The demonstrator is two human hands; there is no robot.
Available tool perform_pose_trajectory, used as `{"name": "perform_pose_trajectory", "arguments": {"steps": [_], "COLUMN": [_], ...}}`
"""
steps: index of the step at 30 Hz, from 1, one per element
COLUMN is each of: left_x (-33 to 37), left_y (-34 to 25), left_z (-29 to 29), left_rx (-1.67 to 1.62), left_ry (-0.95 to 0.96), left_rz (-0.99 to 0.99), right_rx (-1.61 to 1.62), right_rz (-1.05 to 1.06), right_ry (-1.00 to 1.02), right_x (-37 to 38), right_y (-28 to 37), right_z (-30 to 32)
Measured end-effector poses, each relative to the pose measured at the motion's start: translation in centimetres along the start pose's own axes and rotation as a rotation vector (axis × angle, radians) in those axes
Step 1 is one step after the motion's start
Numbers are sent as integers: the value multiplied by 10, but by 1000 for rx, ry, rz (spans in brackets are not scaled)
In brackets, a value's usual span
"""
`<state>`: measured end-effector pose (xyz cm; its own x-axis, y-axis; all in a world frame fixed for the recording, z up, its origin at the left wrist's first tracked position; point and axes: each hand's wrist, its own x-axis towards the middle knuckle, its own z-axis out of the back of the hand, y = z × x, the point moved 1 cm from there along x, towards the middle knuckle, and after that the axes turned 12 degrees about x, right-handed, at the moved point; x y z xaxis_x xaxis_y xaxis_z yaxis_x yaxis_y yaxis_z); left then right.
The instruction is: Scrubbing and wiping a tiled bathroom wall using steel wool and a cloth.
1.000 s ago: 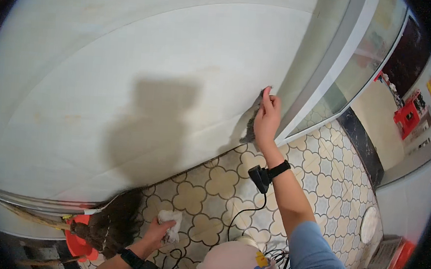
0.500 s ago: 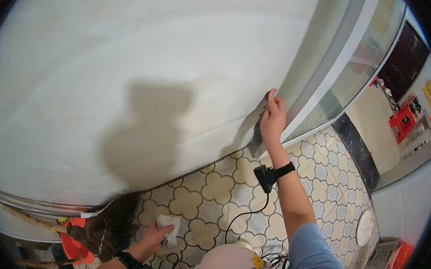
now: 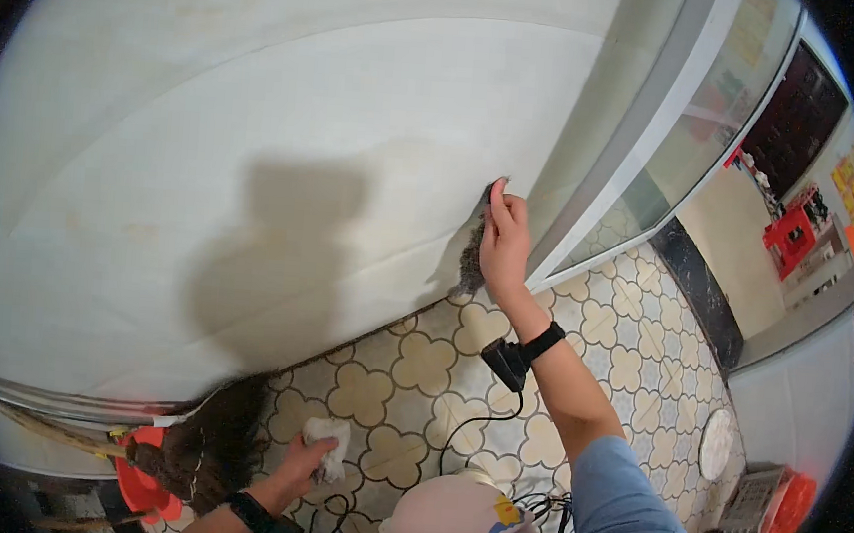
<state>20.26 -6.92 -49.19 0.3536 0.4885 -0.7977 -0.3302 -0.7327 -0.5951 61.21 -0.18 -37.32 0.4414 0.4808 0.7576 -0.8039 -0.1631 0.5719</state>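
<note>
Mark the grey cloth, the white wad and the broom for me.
Grey cloth (image 3: 471,253): head view, its fuzzy middle.
White wad (image 3: 329,429): head view, its crumpled upper part.
Broom (image 3: 221,440): head view, its dark bristles.

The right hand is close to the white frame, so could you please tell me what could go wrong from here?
The right hand, holding a dark grey cloth-like piece by the wall, might bump the white frame nearby. The black cable hanging from the black wrist device could snag if that arm moves. The left hand, gripping a white wad, might brush the dark broom close by.
</note>
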Motion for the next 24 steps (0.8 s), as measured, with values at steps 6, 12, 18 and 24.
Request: {"name": "perform_pose_trajectory", "arguments": {"steps": [6,12,18,24], "left_x": [-14,-9,-6,3], "left_y": [-18,-11,-9,-4], "left_z": [-11,-4,-7,-5], "left_rx": [62,93,52,73], "left_ry": [-25,-6,-9,-18], "left_rz": [23,-8,34,11], "right_rx": [33,-36,-127,-207], "right_rz": [-125,-2,21,-13], "right_ry": [-145,85,-63,8], "right_x": [21,-9,11,-3], "right_y": [-21,-3,-15,-32], "right_z": [13,3,13,18]}}
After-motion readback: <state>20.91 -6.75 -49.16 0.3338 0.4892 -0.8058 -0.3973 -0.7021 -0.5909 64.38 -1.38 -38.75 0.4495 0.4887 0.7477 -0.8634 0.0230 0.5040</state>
